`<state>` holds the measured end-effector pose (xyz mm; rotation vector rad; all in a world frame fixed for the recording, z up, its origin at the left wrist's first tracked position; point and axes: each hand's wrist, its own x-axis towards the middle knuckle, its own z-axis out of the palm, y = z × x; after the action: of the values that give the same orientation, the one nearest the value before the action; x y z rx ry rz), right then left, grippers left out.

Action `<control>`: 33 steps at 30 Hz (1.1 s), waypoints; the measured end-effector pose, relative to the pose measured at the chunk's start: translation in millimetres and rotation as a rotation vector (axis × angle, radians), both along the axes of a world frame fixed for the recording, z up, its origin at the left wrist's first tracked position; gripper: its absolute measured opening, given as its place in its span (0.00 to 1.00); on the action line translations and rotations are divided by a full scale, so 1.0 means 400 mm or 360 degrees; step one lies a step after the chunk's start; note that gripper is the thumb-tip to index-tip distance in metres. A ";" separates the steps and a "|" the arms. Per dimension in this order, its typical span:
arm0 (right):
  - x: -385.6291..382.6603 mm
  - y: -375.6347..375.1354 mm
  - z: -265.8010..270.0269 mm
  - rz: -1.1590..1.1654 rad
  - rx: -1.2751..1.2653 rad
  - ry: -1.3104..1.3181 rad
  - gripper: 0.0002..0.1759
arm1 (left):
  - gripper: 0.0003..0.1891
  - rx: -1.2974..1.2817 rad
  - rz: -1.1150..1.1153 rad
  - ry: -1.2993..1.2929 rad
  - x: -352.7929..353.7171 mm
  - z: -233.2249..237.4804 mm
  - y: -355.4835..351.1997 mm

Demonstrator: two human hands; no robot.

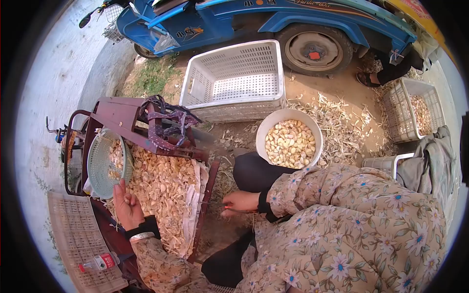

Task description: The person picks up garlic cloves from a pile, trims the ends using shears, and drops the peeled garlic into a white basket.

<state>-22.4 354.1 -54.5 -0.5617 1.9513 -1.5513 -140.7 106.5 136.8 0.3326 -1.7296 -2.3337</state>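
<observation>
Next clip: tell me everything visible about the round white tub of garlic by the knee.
The white tub is round, smooth-walled and looks like plastic. It stands upright on the dirt, filled nearly to its rim with pale yellowish garlic pieces. A white slotted crate sits just behind it, and dry husks litter the ground to its right. The person's dark-clad knee overlaps its near edge; whether they touch is unclear.

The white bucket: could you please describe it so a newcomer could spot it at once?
Start at the blue vehicle and come down past the empty white crate. The white bucket stands on the ground just in front of it. Unlike the crate, it is round and full of garlic.
</observation>
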 end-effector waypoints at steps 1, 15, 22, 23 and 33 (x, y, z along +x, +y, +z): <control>0.000 0.002 0.007 -0.0006 -0.0003 -0.0020 0.23 | 0.23 -0.0008 0.0094 -0.0080 -0.041 -0.019 -0.090; -0.005 -0.006 -0.004 -0.0100 -0.0051 0.0027 0.25 | 0.11 -0.2825 -0.0321 -0.0556 0.153 -0.355 -0.225; -0.001 -0.014 -0.020 -0.0072 -0.0025 -0.0013 0.25 | 0.05 -0.2309 0.0289 -0.0470 0.272 -0.357 -0.265; -0.001 -0.015 -0.019 -0.0082 -0.0030 0.0002 0.25 | 0.06 -0.2154 0.0442 -0.0455 0.282 -0.359 -0.267; 0.001 -0.018 -0.024 -0.0081 0.0011 -0.0030 0.22 | 0.23 -0.2233 0.0127 -0.0467 0.366 -0.364 -0.289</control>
<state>-21.8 346.9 -64.2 -0.4961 1.9706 -1.5746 5.6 -9.0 -8.6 0.4230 -2.8403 -0.5912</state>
